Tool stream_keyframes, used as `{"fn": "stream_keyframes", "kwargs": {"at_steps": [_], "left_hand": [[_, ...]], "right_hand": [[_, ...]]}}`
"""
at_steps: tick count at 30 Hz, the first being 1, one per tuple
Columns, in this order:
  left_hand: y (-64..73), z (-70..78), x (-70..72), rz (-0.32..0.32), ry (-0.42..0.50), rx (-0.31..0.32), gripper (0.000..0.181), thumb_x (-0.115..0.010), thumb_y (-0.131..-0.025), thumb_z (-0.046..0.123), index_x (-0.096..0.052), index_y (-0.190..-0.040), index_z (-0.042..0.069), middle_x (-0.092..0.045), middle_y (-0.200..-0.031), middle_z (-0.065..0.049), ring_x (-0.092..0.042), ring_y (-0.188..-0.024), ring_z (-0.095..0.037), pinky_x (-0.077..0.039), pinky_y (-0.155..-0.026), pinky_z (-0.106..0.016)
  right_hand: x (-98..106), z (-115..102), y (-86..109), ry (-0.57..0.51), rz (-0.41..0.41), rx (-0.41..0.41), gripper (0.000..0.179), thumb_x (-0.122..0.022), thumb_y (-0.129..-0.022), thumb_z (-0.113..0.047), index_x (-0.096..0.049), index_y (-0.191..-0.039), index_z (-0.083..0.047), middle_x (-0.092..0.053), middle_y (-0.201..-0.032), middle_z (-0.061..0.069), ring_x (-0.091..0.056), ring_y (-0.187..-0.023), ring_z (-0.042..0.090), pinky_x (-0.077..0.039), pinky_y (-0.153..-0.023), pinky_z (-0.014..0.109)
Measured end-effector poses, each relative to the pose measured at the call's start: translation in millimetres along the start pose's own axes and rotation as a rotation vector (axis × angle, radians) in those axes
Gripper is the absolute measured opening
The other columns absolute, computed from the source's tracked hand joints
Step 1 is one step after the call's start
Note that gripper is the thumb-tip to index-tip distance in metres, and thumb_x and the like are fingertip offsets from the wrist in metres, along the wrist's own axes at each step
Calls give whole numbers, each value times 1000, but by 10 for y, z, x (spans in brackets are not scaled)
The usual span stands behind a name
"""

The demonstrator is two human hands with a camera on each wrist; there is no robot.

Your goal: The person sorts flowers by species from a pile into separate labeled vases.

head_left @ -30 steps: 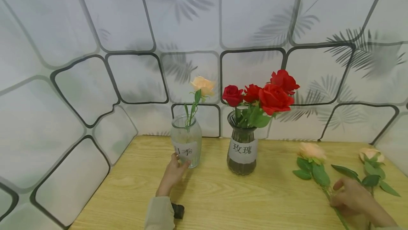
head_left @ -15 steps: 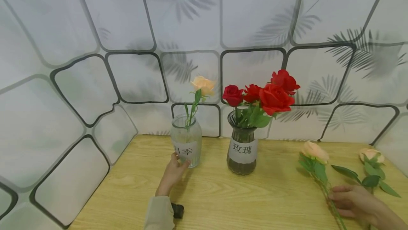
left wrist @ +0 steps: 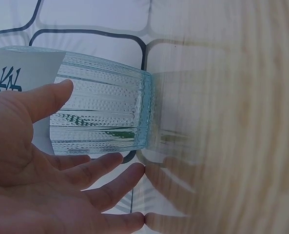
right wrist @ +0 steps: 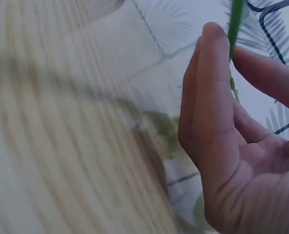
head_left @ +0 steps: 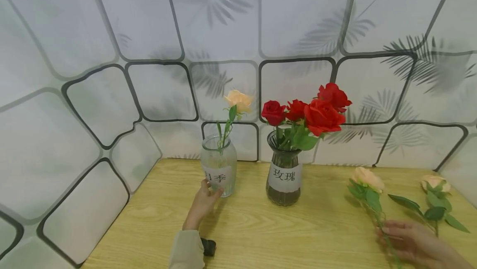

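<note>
My left hand (head_left: pixel 203 203) is at the lower front of a clear glass vase (head_left: pixel 230 157), thumb near its paper label and fingers on the left side. The left wrist view shows the fingers (left wrist: pixel 116 187) mostly straight and spread beside the ribbed glass (left wrist: pixel 98 105). One peach rose (head_left: pixel 238 101) stands in that vase. On the right, my right hand (head_left: pixel 417 240) pinches the green stem of another peach rose (head_left: pixel 367 179), its bloom leaning up and left. In the right wrist view the stem (right wrist: pixel 236 27) passes between thumb and fingertips.
A dark glass vase (head_left: pixel 284 198) with a label holds several red roses (head_left: pixel 323 116) mid-table. A further peach rose (head_left: pixel 434 183) lies at the far right of the wooden table (head_left: pixel 316 236). Behind stands a patterned backdrop (head_left: pixel 298 25).
The right hand has shifted its grip on the peach rose's stem and moved slightly; the bloom moved a little right, then held nearly still. The left hand stays at the vase.
</note>
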State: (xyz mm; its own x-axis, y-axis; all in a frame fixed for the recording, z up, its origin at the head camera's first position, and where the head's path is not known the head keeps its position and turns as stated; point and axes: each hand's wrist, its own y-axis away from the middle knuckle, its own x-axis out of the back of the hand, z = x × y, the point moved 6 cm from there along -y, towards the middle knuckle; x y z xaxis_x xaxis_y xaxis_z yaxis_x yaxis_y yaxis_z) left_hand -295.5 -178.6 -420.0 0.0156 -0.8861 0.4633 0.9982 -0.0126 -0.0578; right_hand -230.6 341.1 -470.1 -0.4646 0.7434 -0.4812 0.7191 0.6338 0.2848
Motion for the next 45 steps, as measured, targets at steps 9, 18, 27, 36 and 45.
{"fn": "stream_keyframes", "kwargs": {"at_steps": [9,18,27,36,45], "left_hand": [[-6,1,3,5,0,11,72,-58,-104,20,-17,-150,-17,-32,-149,-43,-41,-130,-58,-42,-102,-67],[21,38,3,-2,-4,-10,73,-59,-104,23,-17,-148,-18,-34,-146,-44,-45,-127,-58,-45,-98,-66],[19,30,3,3,1,-3,71,-58,-104,21,-18,-149,-18,-33,-147,-44,-42,-129,-59,-42,-101,-67],[-5,27,5,7,-1,-17,70,-58,-104,20,-19,-148,-18,-35,-145,-44,-44,-128,-59,-43,-100,-67],[0,18,6,5,1,-17,72,-59,-104,20,-18,-149,-18,-34,-146,-45,-44,-128,-59,-44,-99,-66]], "right_hand": [[-216,-32,-35,-141,-218,66,52,-22,-110,2,-67,-129,-17,-64,-133,7,-61,-123,25,-46,-107,42],[-153,-78,-46,-14,-71,131,52,-31,-109,2,-70,-119,-31,-66,-124,-3,-65,-115,18,-52,-100,37],[-67,-160,-34,150,282,183,33,-45,-107,0,-62,-116,-27,-68,-112,-9,-68,-102,10,-58,-88,37],[-180,-227,-73,115,505,268,33,-49,-106,-1,-38,-132,-19,-66,-108,-7,-69,-98,14,-59,-86,39],[-431,-269,-153,-86,350,535,34,-43,-105,8,-58,-112,-22,-68,-106,4,-71,-96,21,-61,-82,40]]}}
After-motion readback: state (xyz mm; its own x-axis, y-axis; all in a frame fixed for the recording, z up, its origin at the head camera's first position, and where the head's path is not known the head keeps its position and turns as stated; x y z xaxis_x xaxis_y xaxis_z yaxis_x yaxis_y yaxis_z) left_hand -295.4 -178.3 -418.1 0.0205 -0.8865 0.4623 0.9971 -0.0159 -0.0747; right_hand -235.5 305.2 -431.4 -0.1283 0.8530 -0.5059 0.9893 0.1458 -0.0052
